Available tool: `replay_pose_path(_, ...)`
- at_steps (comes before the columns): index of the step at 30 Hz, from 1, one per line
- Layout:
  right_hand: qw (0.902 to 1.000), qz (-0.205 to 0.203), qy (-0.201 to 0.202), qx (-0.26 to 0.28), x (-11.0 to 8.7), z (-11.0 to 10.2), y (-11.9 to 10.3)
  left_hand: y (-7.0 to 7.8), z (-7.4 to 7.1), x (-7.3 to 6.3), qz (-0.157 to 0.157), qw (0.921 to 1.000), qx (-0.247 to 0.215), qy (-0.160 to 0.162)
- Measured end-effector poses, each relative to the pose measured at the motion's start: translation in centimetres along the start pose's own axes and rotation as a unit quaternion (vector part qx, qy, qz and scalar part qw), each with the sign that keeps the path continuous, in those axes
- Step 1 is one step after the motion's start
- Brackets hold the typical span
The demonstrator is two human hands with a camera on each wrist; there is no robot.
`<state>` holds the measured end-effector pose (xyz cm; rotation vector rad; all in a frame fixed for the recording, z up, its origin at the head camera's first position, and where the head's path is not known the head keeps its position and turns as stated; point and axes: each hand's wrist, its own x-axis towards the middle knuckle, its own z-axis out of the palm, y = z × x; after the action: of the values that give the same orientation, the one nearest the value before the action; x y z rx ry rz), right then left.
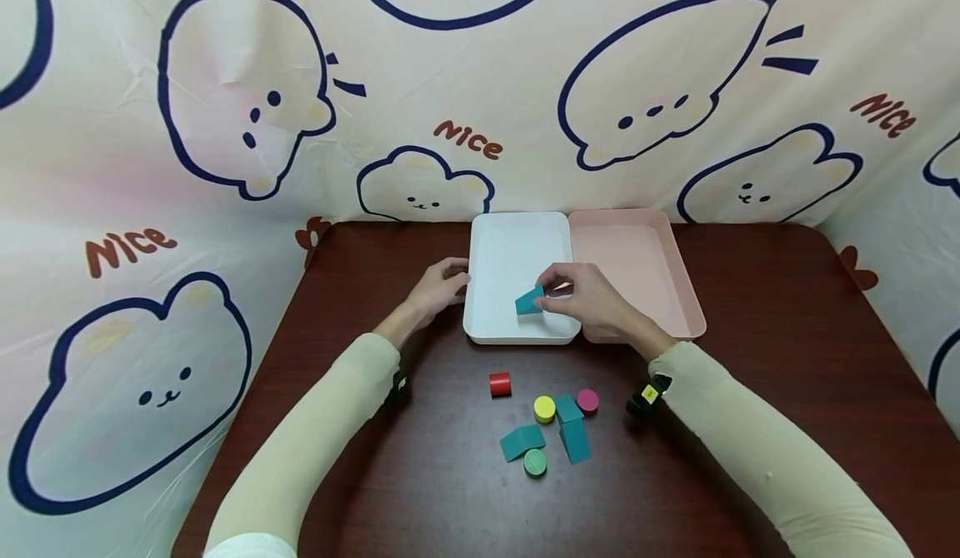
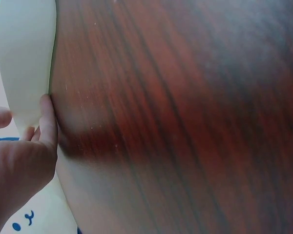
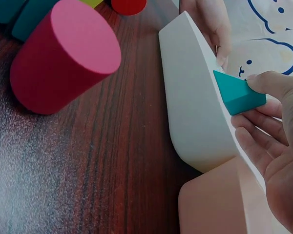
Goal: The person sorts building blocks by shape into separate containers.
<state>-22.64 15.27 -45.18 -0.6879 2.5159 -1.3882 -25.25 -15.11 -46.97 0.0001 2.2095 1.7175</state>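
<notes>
Between the thumb and fingers of my right hand (image 1: 588, 291) is a teal wedge-like block (image 1: 528, 300), pinched over the near part of the white tray (image 1: 517, 249). The right wrist view shows the block (image 3: 239, 95) close by the tray's rim, with slanted faces. My left hand (image 1: 437, 287) is at the tray's left side. In the left wrist view, its fingers (image 2: 48, 122) rest fairly straight along the tray's outer wall (image 2: 27, 53).
A pink tray (image 1: 626, 245) adjoins the white one on the right. Nearer on the dark table lie a red cylinder (image 1: 500, 384), a yellow one (image 1: 544, 409), a magenta one (image 1: 588, 401), a green one (image 1: 535, 463) and several teal blocks (image 1: 575, 441). A printed curtain (image 1: 525, 82) hangs behind.
</notes>
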Motion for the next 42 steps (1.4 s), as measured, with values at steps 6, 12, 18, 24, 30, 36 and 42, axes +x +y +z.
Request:
replay_pose_path(6, 0.9996, 0.027, 0.0, 0.011, -0.1, 0.4, 0.4, -0.1, 0.0, 0.0, -0.005, 1.0, 0.0, -0.002)
replay_pose_path(12, 0.9995, 0.03, 0.006, 0.008, -0.1, 0.7, 0.8, 0.1, -0.1, 0.0, -0.017, 0.9997, -0.006, -0.014)
replay_pose_path(18, 0.9995, 0.029, 0.006, 0.007, -0.1, 0.8, 1.0, 0.1, 0.0, 0.0, -0.01, 0.9999, -0.005, -0.008)
replay_pose_path(24, 0.9997, 0.02, 0.005, 0.01, -0.1, 0.8, 1.0, 0.1, 0.0, -0.1, -0.003, 1.0, 0.002, 0.002)
replay_pose_path(30, 0.9997, 0.017, 0.003, 0.017, -0.1, 0.8, 1.0, 0.0, 0.0, 0.0, -0.005, 1.0, 0.002, 0.005)
replay_pose_path(36, 0.9996, 0.02, 0.0, 0.021, -0.1, 0.8, 1.1, 0.0, 0.1, 0.0, -0.003, 1.0, 0.004, 0.006)
replay_pose_path(42, 0.9993, 0.023, -0.001, 0.028, 0.0, 0.8, 1.2, -0.1, 0.1, 0.0, 0.001, 1.0, 0.004, 0.007)
